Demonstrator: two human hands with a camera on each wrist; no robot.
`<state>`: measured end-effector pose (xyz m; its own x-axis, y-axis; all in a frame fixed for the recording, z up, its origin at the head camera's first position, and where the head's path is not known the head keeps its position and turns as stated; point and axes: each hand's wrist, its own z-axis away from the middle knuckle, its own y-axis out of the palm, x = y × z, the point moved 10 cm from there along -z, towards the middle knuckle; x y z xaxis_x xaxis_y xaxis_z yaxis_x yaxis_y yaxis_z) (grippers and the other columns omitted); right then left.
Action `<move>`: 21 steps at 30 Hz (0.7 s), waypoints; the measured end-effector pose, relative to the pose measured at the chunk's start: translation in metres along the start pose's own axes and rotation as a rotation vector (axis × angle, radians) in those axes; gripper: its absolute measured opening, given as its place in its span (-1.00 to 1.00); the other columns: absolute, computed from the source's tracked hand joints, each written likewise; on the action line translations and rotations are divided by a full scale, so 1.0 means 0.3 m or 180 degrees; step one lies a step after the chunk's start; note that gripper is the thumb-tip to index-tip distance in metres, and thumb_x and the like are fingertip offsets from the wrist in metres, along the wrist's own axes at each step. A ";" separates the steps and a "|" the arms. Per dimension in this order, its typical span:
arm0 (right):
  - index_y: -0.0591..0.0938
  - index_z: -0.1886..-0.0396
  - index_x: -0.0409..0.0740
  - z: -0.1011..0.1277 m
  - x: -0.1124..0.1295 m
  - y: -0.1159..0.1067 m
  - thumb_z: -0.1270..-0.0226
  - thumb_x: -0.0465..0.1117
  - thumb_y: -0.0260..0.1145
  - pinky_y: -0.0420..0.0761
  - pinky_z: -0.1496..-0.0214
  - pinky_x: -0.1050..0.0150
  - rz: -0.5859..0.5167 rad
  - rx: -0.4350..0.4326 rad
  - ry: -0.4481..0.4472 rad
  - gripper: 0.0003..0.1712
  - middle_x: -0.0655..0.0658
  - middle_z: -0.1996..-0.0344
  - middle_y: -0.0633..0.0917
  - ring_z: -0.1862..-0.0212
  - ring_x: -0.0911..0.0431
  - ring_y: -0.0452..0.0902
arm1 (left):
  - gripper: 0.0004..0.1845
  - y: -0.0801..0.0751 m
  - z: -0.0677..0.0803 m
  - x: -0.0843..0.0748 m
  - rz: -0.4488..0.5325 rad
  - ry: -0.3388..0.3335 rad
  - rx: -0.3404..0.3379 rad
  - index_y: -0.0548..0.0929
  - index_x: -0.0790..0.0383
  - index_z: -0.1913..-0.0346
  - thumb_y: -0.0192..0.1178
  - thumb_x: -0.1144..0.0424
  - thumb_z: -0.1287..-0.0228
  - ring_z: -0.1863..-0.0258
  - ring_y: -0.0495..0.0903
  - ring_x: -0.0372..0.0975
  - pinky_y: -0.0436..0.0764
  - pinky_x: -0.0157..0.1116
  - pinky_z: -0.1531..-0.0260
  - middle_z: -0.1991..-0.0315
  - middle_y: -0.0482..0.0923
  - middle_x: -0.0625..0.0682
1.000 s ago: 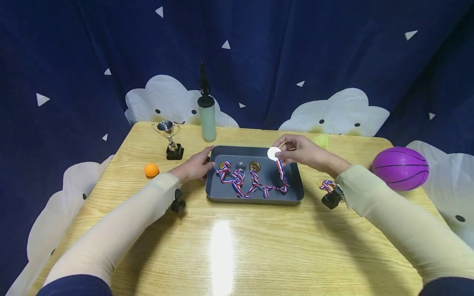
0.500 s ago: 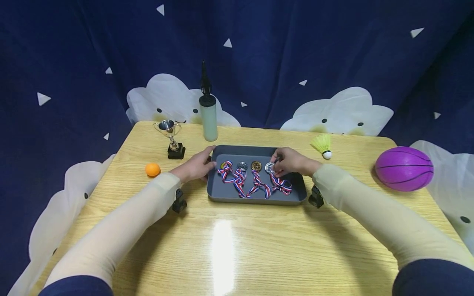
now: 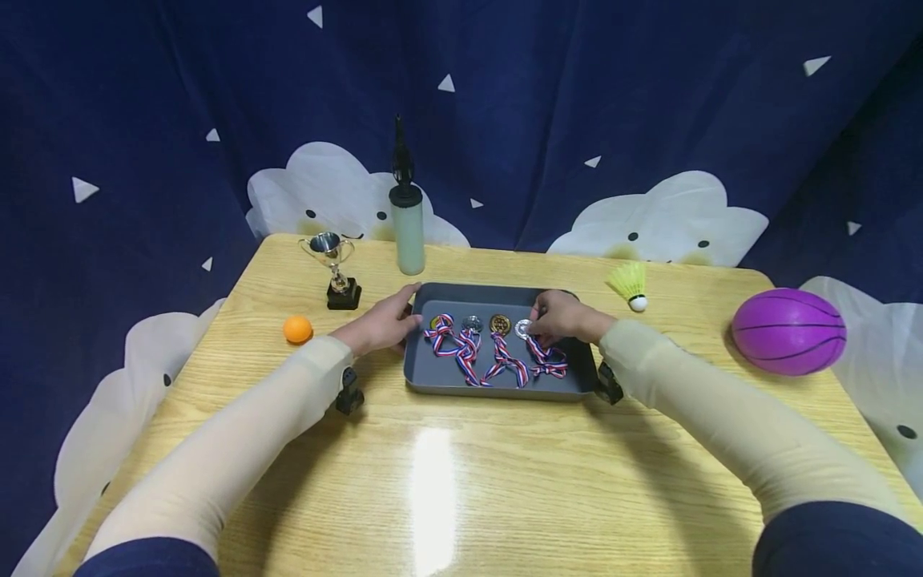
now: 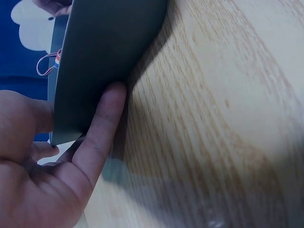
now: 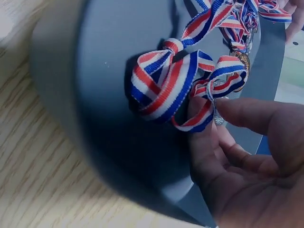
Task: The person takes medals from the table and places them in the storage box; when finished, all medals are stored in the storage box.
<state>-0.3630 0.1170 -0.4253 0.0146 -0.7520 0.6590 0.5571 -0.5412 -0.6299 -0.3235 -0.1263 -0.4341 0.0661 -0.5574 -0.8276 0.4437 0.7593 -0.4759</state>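
- The silver medal (image 3: 522,327) lies in the gray tray (image 3: 497,390), at the right end of a row of medals near the tray's far side.
- Your right hand (image 3: 558,318) is right on it. In the right wrist view your thumb and fingers (image 5: 247,116) pinch the small disc where the ribbon joins it.
- The medal's striped ribbon (image 3: 546,359) runs from the disc toward you, so its long way goes from far to near. It ends in a bunched loop near the tray's front wall.
- The disc sits at your fingertips, just left of your palm. The ribbon lies under and in front of your wrist.
- The gold medal (image 3: 499,324) is just beside the silver one on its left. Its ribbon lies close to the silver one's ribbon.
- Your left hand (image 3: 382,324) is at the tray's left wall, well apart from the silver medal. Its fingers are straight and press flat on the outside of that wall; it grips nothing.
- So your right hand is the near one, and your left hand only steadies the tray.
- Outside the tray, a shuttlecock (image 3: 629,284) sits to the right and an orange ball (image 3: 296,329) to the left.
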 end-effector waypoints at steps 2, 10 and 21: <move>0.53 0.26 -0.37 0.004 -0.001 -0.007 -0.43 -0.39 0.30 0.87 0.30 0.27 0.0101 -0.0008 -0.0016 -0.88 -0.06 0.48 0.60 0.48 0.22 0.59 | -0.28 0.001 -0.002 0.001 0.0003 0.0000 0.0000 -0.20 0.17 -0.72 -0.13 0.34 -0.71 -0.07 0.73 0.24 0.91 -0.08 0.24 -0.39 0.37 0.52; 0.53 0.08 -0.46 0.080 0.033 -0.113 -0.59 -0.30 0.20 0.90 0.18 0.19 -0.0150 -0.0084 -0.0311 -0.78 -0.11 0.42 0.62 0.38 0.18 0.61 | -0.28 0.003 -0.002 -0.004 -0.0027 0.0008 0.0009 -0.21 0.18 -0.72 -0.14 0.33 -0.72 -0.06 0.73 0.23 0.91 -0.09 0.23 -0.39 0.37 0.52; 0.51 -0.08 -0.51 0.292 -0.174 -0.314 -0.64 -0.27 0.18 0.85 0.18 0.34 -0.0066 -0.0347 -0.0398 -0.69 -0.12 0.31 0.66 0.29 0.23 0.68 | -0.27 0.003 0.000 -0.004 -0.0010 0.0019 0.0003 -0.20 0.18 -0.72 -0.12 0.34 -0.71 -0.05 0.74 0.24 0.91 -0.07 0.22 -0.37 0.39 0.53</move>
<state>-0.3435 0.2402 -0.3643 0.1112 -0.6912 0.7140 0.4649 -0.5988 -0.6521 -0.3232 -0.1250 -0.4334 0.0593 -0.5576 -0.8280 0.4447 0.7574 -0.4782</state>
